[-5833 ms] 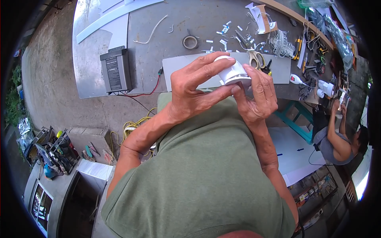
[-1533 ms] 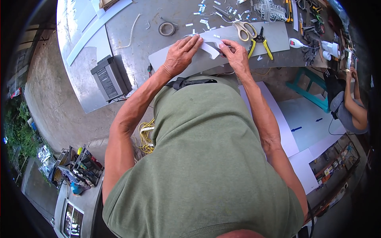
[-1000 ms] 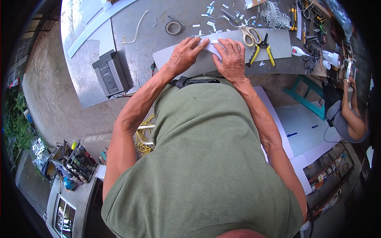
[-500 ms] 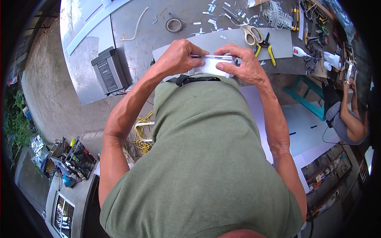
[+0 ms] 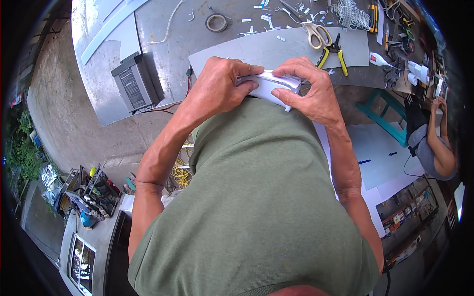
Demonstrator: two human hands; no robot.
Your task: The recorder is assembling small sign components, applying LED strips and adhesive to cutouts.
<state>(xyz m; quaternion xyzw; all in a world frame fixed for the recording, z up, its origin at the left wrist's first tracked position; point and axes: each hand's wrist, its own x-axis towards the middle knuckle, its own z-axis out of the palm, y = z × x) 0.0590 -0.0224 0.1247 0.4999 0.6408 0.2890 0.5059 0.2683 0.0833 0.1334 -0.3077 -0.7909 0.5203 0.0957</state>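
Close against my shirt, at the table's near edge, both hands hold a white box-like piece (image 5: 269, 88) with a folded or raised upper edge. Its exact kind I cannot make out. My left hand (image 5: 222, 84) pinches its left end, thumb on the near face and fingers over the top. At the other end my right hand (image 5: 308, 89) grips it the same way, fingers curled over the upper edge and thumb on the near face. The piece is tilted, and a small corner tab hangs below the right thumb. Just beyond the hands lies a grey flat sheet (image 5: 286, 47).
Scissors (image 5: 316, 35) and yellow-handled wire strippers (image 5: 335, 53) lie right of the hands. A tape roll (image 5: 216, 22), small white scraps and a white cord bundle (image 5: 350, 15) sit farther back. A dark power unit (image 5: 134, 83) stands left. Another person (image 5: 433, 143) works at far right.
The white piece has tipped, showing more of its near face, and its right end sits lower. Both hands stay on it. My view has shifted slightly.
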